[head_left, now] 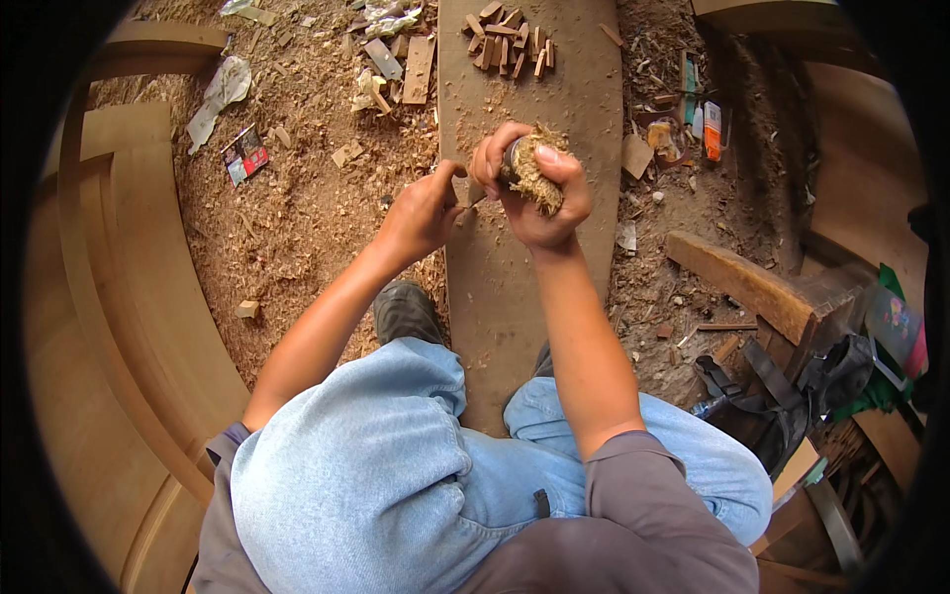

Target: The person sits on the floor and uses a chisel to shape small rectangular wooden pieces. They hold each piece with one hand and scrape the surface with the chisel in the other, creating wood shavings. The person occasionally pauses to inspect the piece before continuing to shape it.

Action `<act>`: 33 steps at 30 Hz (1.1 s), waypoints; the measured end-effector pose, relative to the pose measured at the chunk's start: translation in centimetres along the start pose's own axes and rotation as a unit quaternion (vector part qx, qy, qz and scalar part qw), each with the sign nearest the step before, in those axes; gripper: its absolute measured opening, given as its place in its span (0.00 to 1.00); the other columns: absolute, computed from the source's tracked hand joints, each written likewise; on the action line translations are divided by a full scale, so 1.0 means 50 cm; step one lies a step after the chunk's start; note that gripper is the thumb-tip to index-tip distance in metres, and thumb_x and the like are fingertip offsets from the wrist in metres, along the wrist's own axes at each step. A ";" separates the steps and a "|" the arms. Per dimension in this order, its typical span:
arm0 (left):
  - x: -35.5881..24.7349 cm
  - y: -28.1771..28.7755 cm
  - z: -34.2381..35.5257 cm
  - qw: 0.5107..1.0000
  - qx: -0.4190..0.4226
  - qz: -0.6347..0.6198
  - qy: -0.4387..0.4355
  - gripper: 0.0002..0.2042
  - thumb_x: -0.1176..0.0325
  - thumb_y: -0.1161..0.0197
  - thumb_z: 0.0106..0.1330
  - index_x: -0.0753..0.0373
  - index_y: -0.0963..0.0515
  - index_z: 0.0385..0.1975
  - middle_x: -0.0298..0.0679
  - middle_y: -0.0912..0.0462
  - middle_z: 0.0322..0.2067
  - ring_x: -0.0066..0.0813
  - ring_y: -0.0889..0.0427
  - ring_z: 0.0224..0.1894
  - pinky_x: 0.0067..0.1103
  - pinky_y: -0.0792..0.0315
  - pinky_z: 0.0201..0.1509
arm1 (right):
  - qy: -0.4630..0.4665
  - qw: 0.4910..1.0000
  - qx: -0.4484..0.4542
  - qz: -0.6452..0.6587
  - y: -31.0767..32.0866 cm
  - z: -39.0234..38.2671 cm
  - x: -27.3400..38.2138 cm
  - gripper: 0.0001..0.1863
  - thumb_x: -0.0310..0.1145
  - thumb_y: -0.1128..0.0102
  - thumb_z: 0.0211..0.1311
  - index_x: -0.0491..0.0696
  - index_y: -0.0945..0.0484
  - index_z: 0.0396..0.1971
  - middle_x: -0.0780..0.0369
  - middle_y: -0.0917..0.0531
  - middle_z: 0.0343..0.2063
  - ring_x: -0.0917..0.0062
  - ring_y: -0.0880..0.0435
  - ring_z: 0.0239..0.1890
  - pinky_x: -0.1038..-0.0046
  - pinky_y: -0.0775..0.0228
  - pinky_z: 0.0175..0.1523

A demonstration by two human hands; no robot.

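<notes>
My right hand (549,193) is wrapped round a chisel (535,178) whose wooden handle end is frayed into a mop of fibres. Its dark blade slants down to the left, toward my other fingers. My left hand (421,210) is closed in a pinch close to the blade tip, over the left edge of a long wooden board (529,297); what those fingers hold is too small to make out. At the board's far end lies a loose pile of small wooden pegs (510,42).
Shavings and scraps cover the ground on both sides. Wooden panels (139,228) stand at the left. An orange-and-white package (712,131) lies right of the board. A thick wooden beam (742,282) and black straps (777,381) lie nearer at right. My shoe (406,312) is beside the board.
</notes>
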State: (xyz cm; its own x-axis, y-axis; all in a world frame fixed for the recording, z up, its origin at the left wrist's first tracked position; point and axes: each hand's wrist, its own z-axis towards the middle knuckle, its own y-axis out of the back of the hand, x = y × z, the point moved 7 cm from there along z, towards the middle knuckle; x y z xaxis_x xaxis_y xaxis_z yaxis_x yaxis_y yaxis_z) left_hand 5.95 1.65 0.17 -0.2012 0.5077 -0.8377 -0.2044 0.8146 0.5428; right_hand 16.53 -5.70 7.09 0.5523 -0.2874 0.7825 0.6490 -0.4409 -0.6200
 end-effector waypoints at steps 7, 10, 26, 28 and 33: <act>0.004 -0.001 -0.008 0.999 0.013 -0.003 0.032 0.29 0.82 0.33 0.56 0.65 0.41 0.55 0.45 0.21 0.24 0.46 0.17 0.27 0.35 0.26 0.31 | 0.006 0.998 -0.037 -0.058 0.020 0.010 -0.002 0.22 0.50 0.59 0.58 0.43 0.31 0.26 0.59 0.29 0.20 0.77 0.33 0.22 0.76 0.40 0.32; -0.011 0.003 -0.008 1.000 -0.007 -0.003 -0.007 0.28 0.82 0.34 0.56 0.65 0.41 0.54 0.45 0.21 0.24 0.46 0.18 0.27 0.35 0.26 0.30 | 0.013 1.000 -0.021 0.016 0.018 0.006 -0.003 0.22 0.50 0.59 0.57 0.42 0.31 0.26 0.59 0.29 0.20 0.77 0.33 0.22 0.75 0.39 0.31; 0.005 -0.006 -0.007 0.999 0.021 0.008 0.024 0.27 0.81 0.34 0.56 0.65 0.40 0.54 0.46 0.20 0.25 0.47 0.17 0.29 0.36 0.25 0.31 | 0.020 0.999 -0.010 0.026 0.020 0.004 -0.001 0.23 0.49 0.60 0.59 0.41 0.31 0.27 0.59 0.28 0.21 0.77 0.34 0.23 0.74 0.39 0.33; 0.003 -0.008 -0.004 1.000 0.020 -0.001 0.013 0.28 0.82 0.34 0.55 0.65 0.40 0.54 0.46 0.19 0.25 0.48 0.17 0.29 0.36 0.25 0.31 | -0.026 0.999 -0.026 -0.016 0.022 0.002 -0.015 0.23 0.50 0.61 0.59 0.41 0.31 0.26 0.59 0.29 0.21 0.77 0.34 0.23 0.74 0.40 0.32; 0.002 -0.009 -0.003 1.000 0.021 0.001 0.016 0.27 0.82 0.35 0.55 0.65 0.40 0.53 0.46 0.19 0.25 0.48 0.17 0.30 0.37 0.25 0.33 | -0.010 1.000 -0.003 -0.001 0.012 0.003 -0.011 0.23 0.50 0.60 0.59 0.42 0.30 0.27 0.60 0.29 0.20 0.78 0.33 0.23 0.75 0.40 0.32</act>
State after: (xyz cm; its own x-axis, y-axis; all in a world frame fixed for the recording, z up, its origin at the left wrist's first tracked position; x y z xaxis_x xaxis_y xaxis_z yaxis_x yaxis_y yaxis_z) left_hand 5.86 1.32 -0.15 -0.2324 0.5014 -0.8334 -0.1641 0.8244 0.5417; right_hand 16.68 -5.67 6.27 0.5608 -0.2699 0.7827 0.6472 -0.4467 -0.6178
